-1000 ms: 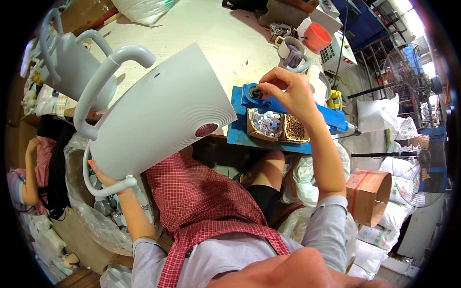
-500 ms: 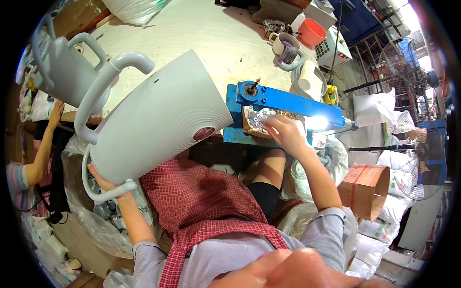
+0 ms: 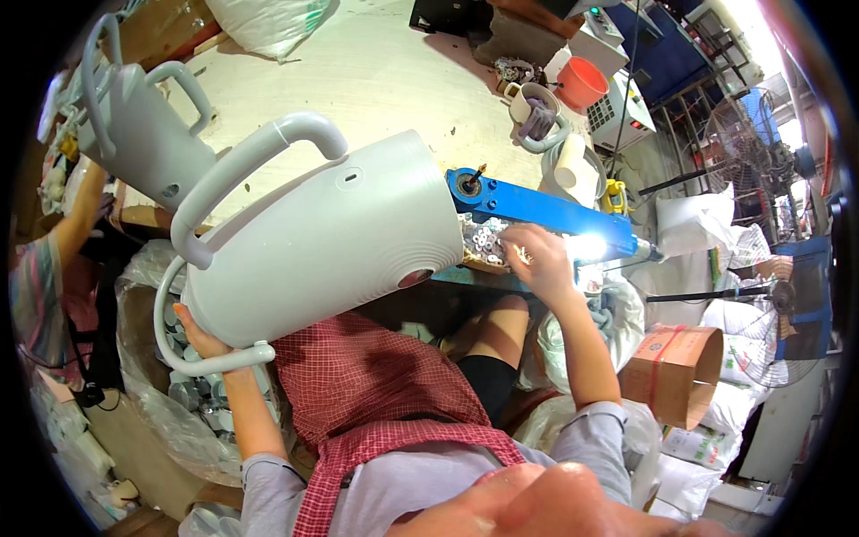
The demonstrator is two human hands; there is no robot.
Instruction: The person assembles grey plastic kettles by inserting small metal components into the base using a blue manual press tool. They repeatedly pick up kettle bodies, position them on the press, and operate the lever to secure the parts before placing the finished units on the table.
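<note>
Right hand (image 3: 535,261) now dropped from blue fixture (image 3: 537,208) into washer tray (image 3: 483,243), fingers pinching, contents unclear; left hand (image 3: 199,338) clenched on grey housing (image 3: 331,242).

Two grey plastic housings (image 3: 331,242) (image 3: 143,134), one orange bucket (image 3: 582,83), one cardboard box (image 3: 676,376)

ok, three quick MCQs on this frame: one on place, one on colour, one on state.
1. Where is the right hand?
A over the tray of small metal parts
B on the orange cup
C on the cardboard box

2. Colour of the fixture beside the tray?
A red
B blue
C green

3. How is the grey housing held?
A lying flat on the table
B lifted, left hand on its lower loop
C hanging from a hook

Answers: 1 A, fingers reach into the parts; 2 B, plainly blue; 3 B, left hand grips the loop.
</note>
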